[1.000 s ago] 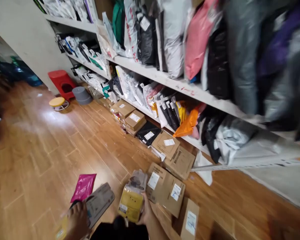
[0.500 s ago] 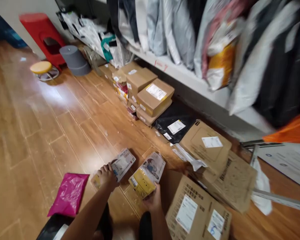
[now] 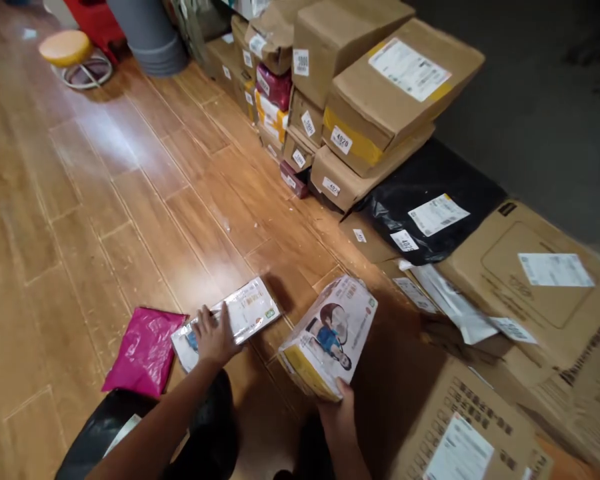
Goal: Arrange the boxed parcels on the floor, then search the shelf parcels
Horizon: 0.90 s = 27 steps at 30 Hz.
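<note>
My left hand [image 3: 214, 337] rests fingers-spread on a flat white packet [image 3: 240, 319] lying on the wooden floor. My right hand [image 3: 337, 399] grips the near end of a bulky white and yellow pack with a printed picture [image 3: 327, 337], held just above the floor. A pink plastic mailer [image 3: 143, 350] lies to the left of the flat packet.
Cardboard boxes [image 3: 380, 87] are stacked along the far side, with a black mailer [image 3: 433, 203] beside them. Large flat cartons [image 3: 530, 287] lie at the right and another carton [image 3: 460, 433] at the near right. A yellow stool [image 3: 65, 50] and grey bin [image 3: 150, 40] stand at the top left.
My view dropped from the shelves to the floor. My left hand laid the flat packet down on the floor. My right hand brought the pack lower and forward.
</note>
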Each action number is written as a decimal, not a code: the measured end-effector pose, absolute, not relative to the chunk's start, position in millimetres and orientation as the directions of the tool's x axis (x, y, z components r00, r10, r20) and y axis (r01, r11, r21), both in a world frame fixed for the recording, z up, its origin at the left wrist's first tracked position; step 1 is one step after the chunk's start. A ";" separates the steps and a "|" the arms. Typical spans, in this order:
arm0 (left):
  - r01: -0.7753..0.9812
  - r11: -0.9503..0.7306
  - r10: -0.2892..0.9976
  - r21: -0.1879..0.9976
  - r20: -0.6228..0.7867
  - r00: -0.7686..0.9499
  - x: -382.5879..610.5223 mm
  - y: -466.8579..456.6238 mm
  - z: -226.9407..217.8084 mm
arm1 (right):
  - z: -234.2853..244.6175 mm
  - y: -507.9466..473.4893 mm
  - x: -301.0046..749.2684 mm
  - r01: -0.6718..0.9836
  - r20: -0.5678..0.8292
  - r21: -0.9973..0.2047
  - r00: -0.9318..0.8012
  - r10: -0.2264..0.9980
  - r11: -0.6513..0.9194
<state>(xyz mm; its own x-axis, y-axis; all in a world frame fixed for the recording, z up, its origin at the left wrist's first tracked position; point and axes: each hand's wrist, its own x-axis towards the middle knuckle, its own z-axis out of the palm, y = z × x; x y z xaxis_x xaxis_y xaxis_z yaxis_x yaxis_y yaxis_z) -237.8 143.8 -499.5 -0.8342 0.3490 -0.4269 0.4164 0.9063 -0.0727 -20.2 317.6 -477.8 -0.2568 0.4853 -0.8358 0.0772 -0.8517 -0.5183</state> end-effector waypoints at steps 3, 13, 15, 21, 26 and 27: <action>0.427 0.903 0.370 -0.041 -0.427 -0.825 -249.8 142.1 -504.5 | -477.6 350.9 -14.5 0.225 -0.833 -0.541 -0.274 0.480 -0.810; 0.913 0.322 0.874 0.250 -0.448 -0.186 -384.8 189.2 -493.3 | -513.2 424.3 -57.8 0.695 -0.437 -0.713 -0.544 0.717 0.092; 0.898 0.227 0.925 0.377 -0.371 -0.078 -414.1 216.3 -487.7 | -511.4 422.3 -78.7 0.773 -0.322 -0.464 -0.602 0.730 0.433; 0.820 0.429 0.903 0.379 -0.171 -0.393 -434.0 239.3 -500.9 | -503.5 408.7 -97.6 0.618 -0.229 0.078 -0.752 0.618 0.782; 0.455 0.795 0.537 0.401 -0.116 -0.836 -435.8 227.8 -532.1 | -504.8 398.6 -91.1 0.660 -0.320 0.144 -0.674 0.666 0.737; 0.411 0.810 0.501 0.419 -0.131 -0.855 -438.8 234.2 -535.1 | -505.4 399.1 -91.1 0.666 -0.345 0.132 -0.663 0.664 0.734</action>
<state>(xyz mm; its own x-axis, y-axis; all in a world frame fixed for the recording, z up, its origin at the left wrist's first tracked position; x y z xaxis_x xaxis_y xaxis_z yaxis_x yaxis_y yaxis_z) -438.8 234.2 -535.1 -0.8553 0.5014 -0.1307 0.4105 0.8096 0.4195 -91.1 399.1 -505.4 -0.6635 0.6636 -0.3455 0.6657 0.7344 0.1324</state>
